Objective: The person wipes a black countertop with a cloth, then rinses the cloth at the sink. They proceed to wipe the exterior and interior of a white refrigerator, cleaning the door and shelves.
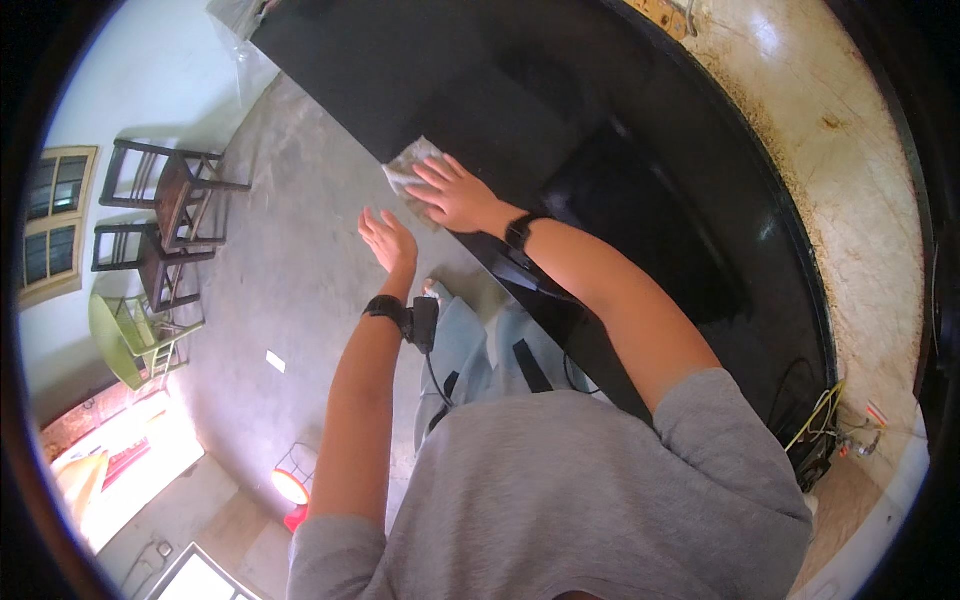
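My right hand (454, 196) lies flat with spread fingers on a greyish cloth (411, 166), pressing it on the near edge of a glossy black countertop (480, 112). Part of the cloth hangs over that edge. To the left of the edge, my left hand (390, 240) is raised over the grey floor with its fingers a little apart and nothing in it. Black straps circle both wrists, and the left one carries a small black device (424, 325) with a cable.
Dark wooden chairs (176, 195) and a green plastic chair (120, 341) stand by the left wall. A stained, light marble-like surface (780, 97) borders the countertop's far side. Yellow wires (817, 416) lie at its right end. Clear plastic (240, 45) hangs near the top corner.
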### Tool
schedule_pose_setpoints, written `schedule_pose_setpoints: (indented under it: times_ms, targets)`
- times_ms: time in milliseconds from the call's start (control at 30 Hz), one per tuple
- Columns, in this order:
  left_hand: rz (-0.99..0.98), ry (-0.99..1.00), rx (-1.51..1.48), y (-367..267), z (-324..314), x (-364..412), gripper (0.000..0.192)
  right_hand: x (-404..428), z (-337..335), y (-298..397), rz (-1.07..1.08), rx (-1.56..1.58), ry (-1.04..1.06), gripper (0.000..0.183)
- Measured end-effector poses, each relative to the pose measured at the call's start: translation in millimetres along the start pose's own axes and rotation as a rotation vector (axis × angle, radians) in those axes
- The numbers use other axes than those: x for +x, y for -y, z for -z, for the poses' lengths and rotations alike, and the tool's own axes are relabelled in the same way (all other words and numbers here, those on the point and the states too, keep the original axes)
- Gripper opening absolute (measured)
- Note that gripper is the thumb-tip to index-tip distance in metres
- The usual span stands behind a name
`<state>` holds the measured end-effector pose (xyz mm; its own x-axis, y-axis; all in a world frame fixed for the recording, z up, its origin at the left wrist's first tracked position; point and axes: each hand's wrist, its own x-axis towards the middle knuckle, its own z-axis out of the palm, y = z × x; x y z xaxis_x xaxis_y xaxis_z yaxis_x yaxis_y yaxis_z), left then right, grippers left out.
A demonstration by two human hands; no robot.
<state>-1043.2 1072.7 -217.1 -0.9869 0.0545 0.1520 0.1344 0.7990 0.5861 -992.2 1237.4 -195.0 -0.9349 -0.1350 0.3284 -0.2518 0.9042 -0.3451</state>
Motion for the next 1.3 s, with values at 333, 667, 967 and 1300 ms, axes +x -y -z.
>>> schedule_pose_setpoints:
  times_ms: [333, 667, 967, 1300]
  targets:
    - [0.086, 0.200, -0.235, -9.3, -17.3, 99.9, 0.059, -18.6, 19.1, 44.7, -0.108, -0.074, 0.289, 0.050]
    - [0.144, 0.236, -0.364, 5.7, -3.8, 176.0, 0.054, 88.9, -19.5, 16.1, -0.204, -0.194, 0.247, 0.053]
    - [0.195, 0.240, -0.332, 23.2, -12.7, 215.0, 0.060, 151.6, -25.1, -35.8, -0.175, -0.202, 0.246, 0.051]
    - [0.371, 0.166, -0.242, -35.6, -51.7, 281.0, 0.062, 100.2, 55.8, -206.2, -0.310, -0.350, -0.003, 0.045]
